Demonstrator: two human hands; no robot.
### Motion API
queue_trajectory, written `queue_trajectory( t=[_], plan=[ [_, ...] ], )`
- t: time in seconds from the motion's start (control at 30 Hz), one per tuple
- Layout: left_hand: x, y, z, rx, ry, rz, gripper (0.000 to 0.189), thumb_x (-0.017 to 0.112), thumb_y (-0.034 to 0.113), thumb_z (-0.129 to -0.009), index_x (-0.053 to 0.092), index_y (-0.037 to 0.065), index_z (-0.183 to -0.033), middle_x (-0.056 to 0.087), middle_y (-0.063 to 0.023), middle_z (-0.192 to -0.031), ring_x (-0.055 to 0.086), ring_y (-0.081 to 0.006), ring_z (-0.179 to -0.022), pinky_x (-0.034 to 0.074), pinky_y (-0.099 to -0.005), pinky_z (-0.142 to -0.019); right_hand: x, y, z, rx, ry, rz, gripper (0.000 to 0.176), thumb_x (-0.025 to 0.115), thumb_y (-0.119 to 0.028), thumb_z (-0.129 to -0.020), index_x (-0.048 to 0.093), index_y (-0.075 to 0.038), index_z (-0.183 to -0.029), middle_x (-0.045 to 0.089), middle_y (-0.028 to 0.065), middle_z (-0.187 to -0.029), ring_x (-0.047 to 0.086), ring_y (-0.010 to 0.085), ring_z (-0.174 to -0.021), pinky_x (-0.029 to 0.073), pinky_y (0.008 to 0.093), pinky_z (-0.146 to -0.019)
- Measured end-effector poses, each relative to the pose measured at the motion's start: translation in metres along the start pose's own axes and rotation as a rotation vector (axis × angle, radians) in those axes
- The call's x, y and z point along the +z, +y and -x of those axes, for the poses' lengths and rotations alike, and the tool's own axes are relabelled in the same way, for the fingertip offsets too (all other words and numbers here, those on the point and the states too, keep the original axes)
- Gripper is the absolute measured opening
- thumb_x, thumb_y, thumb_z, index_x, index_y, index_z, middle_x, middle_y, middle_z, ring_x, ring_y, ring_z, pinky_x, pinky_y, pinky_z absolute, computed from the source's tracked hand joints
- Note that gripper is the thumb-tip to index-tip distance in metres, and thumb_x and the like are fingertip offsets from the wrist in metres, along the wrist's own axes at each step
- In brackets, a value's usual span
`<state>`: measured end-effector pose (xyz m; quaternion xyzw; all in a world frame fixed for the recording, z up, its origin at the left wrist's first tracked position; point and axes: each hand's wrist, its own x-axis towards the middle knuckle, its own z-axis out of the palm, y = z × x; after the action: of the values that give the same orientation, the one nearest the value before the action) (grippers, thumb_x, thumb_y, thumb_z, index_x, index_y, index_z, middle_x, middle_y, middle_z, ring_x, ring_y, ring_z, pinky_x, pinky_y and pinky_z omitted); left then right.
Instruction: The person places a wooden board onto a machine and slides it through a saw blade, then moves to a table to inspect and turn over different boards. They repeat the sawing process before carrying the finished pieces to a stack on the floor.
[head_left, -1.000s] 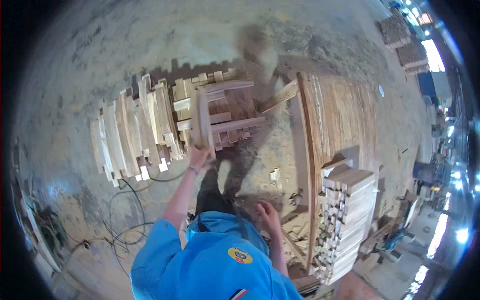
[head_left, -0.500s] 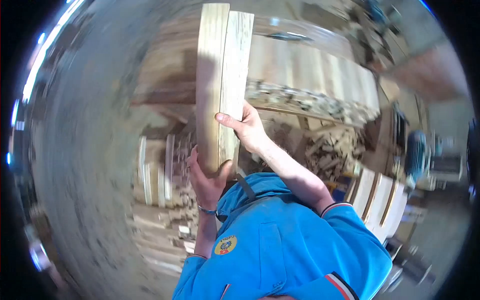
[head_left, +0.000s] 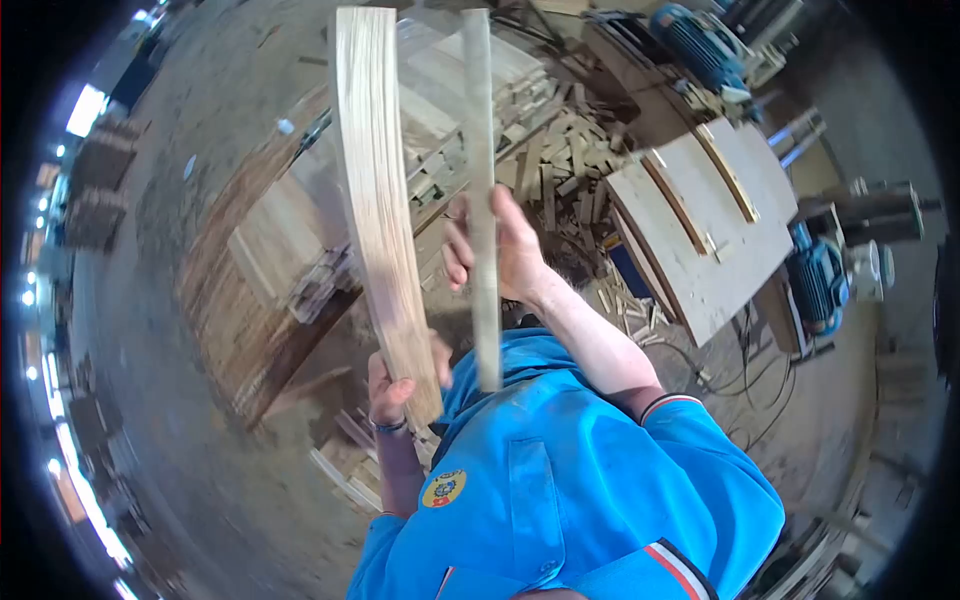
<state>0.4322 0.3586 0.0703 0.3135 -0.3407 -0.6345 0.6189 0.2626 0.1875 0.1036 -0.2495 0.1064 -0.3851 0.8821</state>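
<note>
Near its lower end, a long pale wooden board (head_left: 372,150) with streaky grain is gripped by my left hand (head_left: 390,390), fingers wrapped round it. A second wooden board (head_left: 481,120), turned so that its thin edge faces me, is in my right hand (head_left: 512,245). The thumb lies on one side of that board and the fingers on the other. Both boards stand roughly parallel in front of my blue shirt, apart from each other at the top. The right hand and its board are slightly blurred.
Stacked boards (head_left: 285,235) lie ahead to the left, beside a heap of wood offcuts (head_left: 575,150). To the right stands a machine table (head_left: 700,250) with wooden strips fixed on it. Blue motors (head_left: 820,280) and cables are near it.
The two boards, held side by side before, are now separated, one in each hand. The right one has turned edge-on. My view has swung to the right, bringing the machine table further in.
</note>
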Motion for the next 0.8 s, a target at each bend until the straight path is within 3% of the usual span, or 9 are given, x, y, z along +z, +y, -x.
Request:
queue_trajectory(
  t=[0.07, 0.23, 0.3, 0.37, 0.4, 0.5, 0.6, 0.7, 0.8],
  plan=[
    [0.005, 0.013, -0.013, -0.064, -0.047, -0.101, 0.054, 0.064, 0.018, -0.083, 0.048, -0.009, -0.128, 0.063, -0.0241, -0.106, 0.066, -0.0261, -0.067, 0.056, -0.0349, -0.058, -0.024, 0.009, 0.006, -0.056, -0.189, -0.162, 0.079, 0.051, -0.082, -0.086, 0.052, -0.009, -0.117, 0.036, 0.0006, -0.060, 0.042, 0.0143, -0.053, 0.046, 0.0284, -0.050],
    [0.015, 0.019, -0.025, -0.149, 0.048, -0.363, 0.035, 0.057, 0.015, -0.100, 0.048, -0.007, -0.126, 0.064, -0.0185, -0.105, 0.067, -0.0226, -0.066, 0.056, -0.0348, -0.059, -0.013, 0.010, 0.040, -0.146, -0.035, -0.186, 0.075, 0.046, -0.077, -0.092, 0.050, -0.010, -0.124, 0.045, 0.0054, -0.096, 0.038, 0.0122, -0.049, 0.040, 0.0276, -0.044],
    [0.009, 0.017, -0.025, -0.060, 0.042, -0.440, 0.034, 0.057, 0.017, -0.100, 0.049, -0.006, -0.125, 0.065, -0.0182, -0.104, 0.067, -0.0221, -0.067, 0.056, -0.0347, -0.059, -0.014, 0.016, 0.046, -0.274, -0.115, -0.279, 0.074, 0.039, -0.074, -0.096, 0.049, -0.008, -0.130, 0.052, 0.0078, -0.104, 0.053, 0.0187, -0.058, 0.051, 0.0345, -0.052],
    [0.009, 0.026, -0.024, -0.020, 0.031, -0.462, 0.032, 0.058, 0.018, -0.101, 0.050, -0.005, -0.122, 0.067, -0.0165, -0.098, 0.068, -0.0211, -0.068, 0.056, -0.0338, -0.060, -0.005, 0.020, 0.055, -0.312, 0.234, -0.166, 0.073, 0.033, -0.070, -0.100, 0.046, -0.008, -0.137, 0.056, 0.0115, -0.119, 0.065, 0.0278, -0.078, 0.058, 0.0455, -0.067],
    [0.006, 0.030, -0.024, -0.009, 0.028, -0.495, 0.031, 0.058, 0.016, -0.101, 0.050, -0.006, -0.122, 0.068, -0.0164, -0.097, 0.069, -0.0203, -0.069, 0.057, -0.0330, -0.061, -0.004, 0.019, 0.059, -0.311, 0.227, -0.163, 0.072, 0.029, -0.066, -0.103, 0.044, -0.007, -0.141, 0.057, 0.0135, -0.127, 0.067, 0.0330, -0.094, 0.059, 0.0523, -0.079],
    [0.012, 0.036, -0.023, -0.061, 0.014, -0.448, 0.026, 0.057, 0.013, -0.102, 0.051, -0.006, -0.119, 0.070, -0.0165, -0.091, 0.070, -0.0193, -0.067, 0.057, -0.0316, -0.061, 0.002, 0.025, 0.068, -0.340, 0.330, -0.101, 0.074, 0.030, -0.067, -0.102, 0.047, -0.004, -0.138, 0.064, 0.0132, -0.114, 0.068, 0.0283, -0.082, 0.060, 0.0443, -0.070],
    [0.014, 0.037, -0.024, -0.117, -0.004, -0.459, 0.021, 0.060, 0.008, -0.100, 0.052, -0.006, -0.115, 0.071, -0.0159, -0.092, 0.070, -0.0185, -0.065, 0.057, -0.0310, -0.061, 0.013, 0.020, 0.081, -0.253, 0.532, 0.426, 0.067, 0.039, -0.065, -0.102, 0.058, -0.002, -0.115, 0.065, 0.0149, -0.072, 0.065, 0.0224, -0.059, 0.052, 0.0301, -0.055],
    [0.021, 0.025, -0.033, -0.094, -0.088, -0.528, 0.023, 0.068, 0.003, -0.095, 0.054, -0.005, -0.112, 0.071, -0.0144, -0.093, 0.070, -0.0173, -0.065, 0.057, -0.0304, -0.062, 0.017, 0.028, 0.082, -0.399, 0.581, 0.255, 0.041, 0.062, -0.036, -0.101, 0.058, 0.002, -0.117, 0.069, 0.0155, -0.096, 0.071, 0.0237, -0.076, 0.059, 0.0358, -0.065],
    [0.033, 0.009, -0.050, -0.090, -0.105, -0.631, 0.032, 0.077, -0.001, -0.086, 0.057, -0.002, -0.111, 0.072, -0.0124, -0.102, 0.071, -0.0169, -0.086, 0.058, -0.0306, -0.076, 0.010, 0.015, 0.087, -0.453, 0.559, 0.285, 0.038, 0.066, -0.032, -0.099, 0.059, 0.003, -0.114, 0.067, 0.0126, -0.101, 0.071, 0.0236, -0.079, 0.060, 0.0380, -0.070]
  ],
)
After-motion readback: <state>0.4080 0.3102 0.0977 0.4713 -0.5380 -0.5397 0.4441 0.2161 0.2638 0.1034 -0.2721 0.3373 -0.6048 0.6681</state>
